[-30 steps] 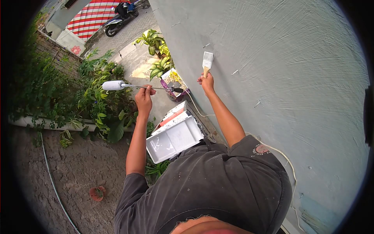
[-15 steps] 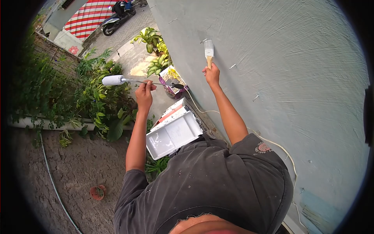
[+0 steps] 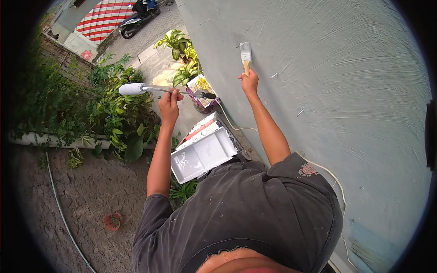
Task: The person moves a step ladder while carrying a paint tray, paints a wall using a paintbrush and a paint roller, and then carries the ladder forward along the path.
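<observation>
My right hand (image 3: pixel 249 83) is closed round the wooden handle of a paintbrush (image 3: pixel 246 55). Its bristles overlap the grey wall (image 3: pixel 318 68), right at a small nail-like fitting that sticks out there. My left hand (image 3: pixel 169 105) grips the metal rod of a paint roller (image 3: pixel 132 88), held out sideways away from the wall. The roller's white sleeve points left and its black handle points right. Below and between my arms sits a white paint tray (image 3: pixel 200 154) with wet, pale paint in it.
Several small fittings stick out of the wall, and a pale cable (image 3: pixel 334 177) runs along its foot. Leafy plants (image 3: pixel 120 109) grow on the left. A small terracotta pot (image 3: pixel 113 221) stands on the soil by a hose (image 3: pixel 59 204). Farther off is a parked motorbike (image 3: pixel 139 20).
The paintbrush in my right hand has shifted slightly up along the wall, its bristles nearer the small fitting. My left hand and the roller are almost where they were.
</observation>
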`<state>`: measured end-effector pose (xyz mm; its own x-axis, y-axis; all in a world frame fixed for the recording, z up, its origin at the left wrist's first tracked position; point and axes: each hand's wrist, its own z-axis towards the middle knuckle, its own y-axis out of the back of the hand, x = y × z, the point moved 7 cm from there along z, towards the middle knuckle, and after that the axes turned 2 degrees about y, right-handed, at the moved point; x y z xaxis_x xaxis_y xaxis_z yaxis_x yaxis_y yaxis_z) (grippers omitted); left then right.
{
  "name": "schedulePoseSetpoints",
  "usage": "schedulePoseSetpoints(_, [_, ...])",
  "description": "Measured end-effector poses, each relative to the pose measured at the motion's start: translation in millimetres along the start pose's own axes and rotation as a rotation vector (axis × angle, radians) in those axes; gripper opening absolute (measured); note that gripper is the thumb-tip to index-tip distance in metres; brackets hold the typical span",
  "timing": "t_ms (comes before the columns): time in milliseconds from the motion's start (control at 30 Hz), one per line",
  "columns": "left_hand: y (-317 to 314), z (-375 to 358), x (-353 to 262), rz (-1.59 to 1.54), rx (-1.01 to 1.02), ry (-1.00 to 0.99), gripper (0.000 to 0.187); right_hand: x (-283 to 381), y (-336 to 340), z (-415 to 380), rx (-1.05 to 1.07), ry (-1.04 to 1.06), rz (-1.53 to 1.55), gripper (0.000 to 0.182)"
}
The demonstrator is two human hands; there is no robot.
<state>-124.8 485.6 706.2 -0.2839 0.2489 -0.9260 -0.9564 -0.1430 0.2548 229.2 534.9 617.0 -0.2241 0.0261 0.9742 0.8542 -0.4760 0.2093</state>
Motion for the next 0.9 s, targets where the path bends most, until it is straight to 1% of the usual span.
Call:
schedulePoseSetpoints(167, [1.3, -3.7, -5.0, 0.02, 0.001, -0.014, 0.024, 9.7, 5.6, -34.8, -0.054, -0.024, -0.083, 0.017])
schedulePoseSetpoints(233, [2.1, -4.6, -5.2, 0.048, -0.002, -0.028, 0.024, 18.5, 9.8, -42.8, -0.072, 0.022, -0.081, 0.014])
schedulePoseSetpoints(267, [2.6, -4.4, -5.2, 0.049, -0.004, -0.028, 0.024, 25.6, 11.6, -39.7, -0.07, 0.022, -0.081, 0.014])
schedulePoseSetpoints(333, [1.4, -6.5, -3.1, -0.009, 0.005, -0.003, 0.024, 39.4, 10.5, -31.1, 0.036, 0.04, -0.155, 0.012])
schedulePoseSetpoints(433, [-0.2, -5.1, -4.6, 0.02, 0.001, -0.006, 0.024, 43.1, 13.2, -12.8, 0.01, 0.047, -0.183, 0.015])
schedulePoseSetpoints(567, [-0.2, -2.6, -5.2, 0.028, 0.007, 0.006, 0.024, 38.1, 15.0, -3.2, -0.001, 0.032, -0.198, 0.014])
schedulePoseSetpoints(633, [-0.1, -1.9, -4.7, 0.025, 0.008, -0.002, 0.024, 38.3, 14.1, -10.8, 0.003, -0.055, -0.125, 0.014])
schedulePoseSetpoints(667, [0.4, -3.5, -4.7, 0.025, 0.008, 0.001, 0.024, 32.2, 13.5, -13.6, 0.005, -0.057, -0.127, 0.014])
schedulePoseSetpoints(733, [2.6, -2.6, -8.4, 0.033, 0.0, -0.018, 0.024, 4.7, 5.6, -15.8, 0.045, -0.156, -0.134, 0.014])
schedulePoseSetpoints(767, [3.2, -0.6, -9.9, 0.031, -0.004, -0.025, 0.024, 0.9, 3.2, -16.9, 0.044, -0.147, -0.132, 0.014])
schedulePoseSetpoints(833, [5.6, -4.5, -10.5, 0.074, -0.011, -0.026, 0.024, -9.0, -2.3, -35.5, 0.117, -0.192, -0.197, 0.016])
schedulePoseSetpoints(867, [6.2, -4.3, -9.6, 0.073, -0.018, -0.029, 0.024, -4.1, -4.0, -40.9, 0.118, -0.136, -0.19, 0.019])
schedulePoseSetpoints(900, [6.7, -5.6, -8.1, 0.066, -0.019, -0.03, 0.023, 3.5, -2.4, -44.0, 0.124, -0.131, -0.191, 0.019])
